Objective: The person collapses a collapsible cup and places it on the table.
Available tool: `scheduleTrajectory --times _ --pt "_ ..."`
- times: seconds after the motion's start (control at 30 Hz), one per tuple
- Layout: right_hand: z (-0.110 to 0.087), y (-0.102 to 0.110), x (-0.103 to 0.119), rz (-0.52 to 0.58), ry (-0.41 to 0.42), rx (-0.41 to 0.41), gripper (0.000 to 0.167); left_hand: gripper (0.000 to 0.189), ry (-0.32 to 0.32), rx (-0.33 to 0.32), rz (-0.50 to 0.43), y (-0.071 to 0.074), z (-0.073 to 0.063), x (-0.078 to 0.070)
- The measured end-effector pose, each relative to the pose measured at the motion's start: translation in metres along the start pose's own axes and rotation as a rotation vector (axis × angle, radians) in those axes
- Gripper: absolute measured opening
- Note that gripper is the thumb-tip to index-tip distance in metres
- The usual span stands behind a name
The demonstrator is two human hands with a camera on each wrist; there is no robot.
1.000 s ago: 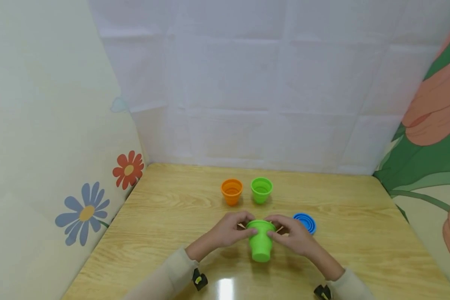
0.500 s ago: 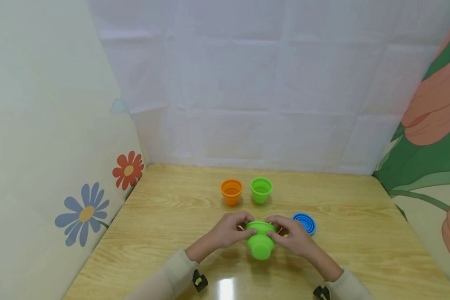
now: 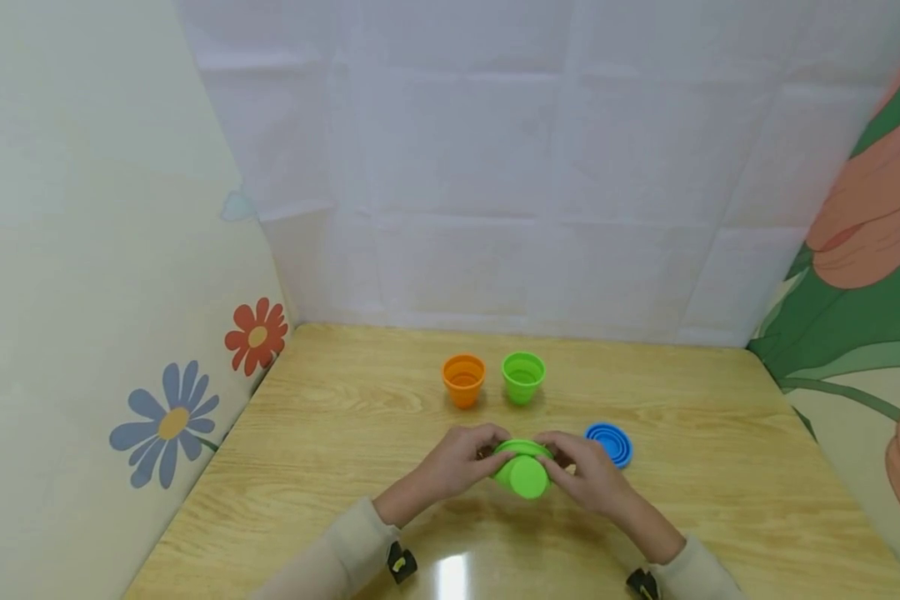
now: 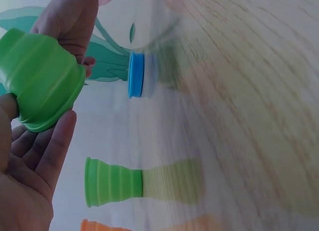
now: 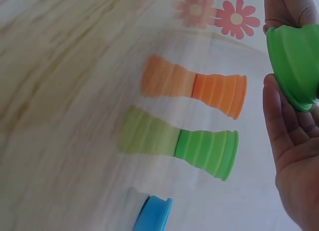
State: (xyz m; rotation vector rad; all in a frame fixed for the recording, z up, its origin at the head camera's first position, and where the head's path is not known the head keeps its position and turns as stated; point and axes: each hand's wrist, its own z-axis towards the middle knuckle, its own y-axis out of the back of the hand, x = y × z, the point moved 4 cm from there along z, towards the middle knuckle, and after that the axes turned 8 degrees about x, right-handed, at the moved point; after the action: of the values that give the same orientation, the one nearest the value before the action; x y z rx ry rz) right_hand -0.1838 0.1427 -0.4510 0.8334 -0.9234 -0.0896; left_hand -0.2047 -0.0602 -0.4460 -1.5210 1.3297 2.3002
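Between both hands, a green collapsible cup (image 3: 528,478) is held by its rim above the table, base tilted toward me and its wall partly folded. My left hand (image 3: 459,458) grips the left side, thumb on the near wall and fingers behind the rim. On the right side, my right hand (image 3: 587,468) grips it the same way. The left wrist view shows the held cup (image 4: 42,76) from the side, its ribbed wall flared at the rim. In the right wrist view, fingers of both hands touch the cup (image 5: 296,61).
Farther back stand an orange collapsible cup (image 3: 463,382) and a second green cup (image 3: 523,378), both upright and extended. A flattened blue collapsible cup (image 3: 609,445) lies just beyond the right hand. The wooden table (image 3: 345,408) meets a white cloth backdrop (image 3: 480,183).
The held green cup has gone from fully extended to shorter and partly folded, its base pushed up toward the rim and turned more toward me. Both hands keep nearly the same place.
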Motion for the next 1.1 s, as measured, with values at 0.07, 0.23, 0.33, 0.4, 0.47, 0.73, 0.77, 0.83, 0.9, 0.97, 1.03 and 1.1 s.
scheduleTrajectory --times 0.07,0.23,0.33,0.4,0.47,0.73,0.77,0.83,0.9,0.97,1.03,1.1 --pt "0.0 0.0 0.0 -0.021 0.004 -0.004 0.021 0.017 0.0 0.0 -0.009 0.0 0.0 0.0" --pt "-0.001 -0.001 0.0 -0.076 -0.01 -0.002 0.02 0.018 0.011 0.026 -0.07 0.0 0.0 0.003" --pt "-0.002 -0.002 0.0 -0.076 -0.033 -0.006 0.021 0.018 0.011 0.051 -0.093 0.0 0.0 0.005" --pt "-0.003 -0.003 -0.001 -0.057 -0.055 -0.014 0.022 0.019 0.013 0.062 -0.096 0.0 0.0 0.006" --pt "-0.004 -0.003 -0.003 -0.026 -0.093 -0.017 0.023 0.019 0.012 0.06 -0.076 0.0 0.0 0.006" --pt "-0.007 -0.002 -0.012 0.194 -0.212 0.023 0.029 0.02 0.02 0.001 -0.024 0.0 0.001 0.004" --pt "-0.007 -0.001 -0.013 0.21 -0.21 0.03 0.031 0.021 0.02 0.0 -0.027 0.0 0.001 0.004" --pt "-0.007 -0.001 -0.013 0.226 -0.206 0.034 0.033 0.022 0.023 0.0 -0.042 -0.001 0.001 0.003" --pt "-0.007 0.0 -0.012 0.215 -0.204 0.026 0.033 0.022 0.024 0.004 -0.06 -0.001 0.0 0.004" --pt "-0.006 0.0 -0.01 0.199 -0.202 0.01 0.032 0.023 0.024 0.007 -0.092 -0.001 0.0 0.005" --pt "-0.005 0.001 -0.008 0.181 -0.201 -0.009 0.032 0.025 0.024 0.008 -0.121 -0.001 0.001 0.007" --pt "-0.005 0.002 -0.007 0.165 -0.201 -0.028 0.031 0.026 0.018 0.011 -0.141 -0.001 0.001 0.008"
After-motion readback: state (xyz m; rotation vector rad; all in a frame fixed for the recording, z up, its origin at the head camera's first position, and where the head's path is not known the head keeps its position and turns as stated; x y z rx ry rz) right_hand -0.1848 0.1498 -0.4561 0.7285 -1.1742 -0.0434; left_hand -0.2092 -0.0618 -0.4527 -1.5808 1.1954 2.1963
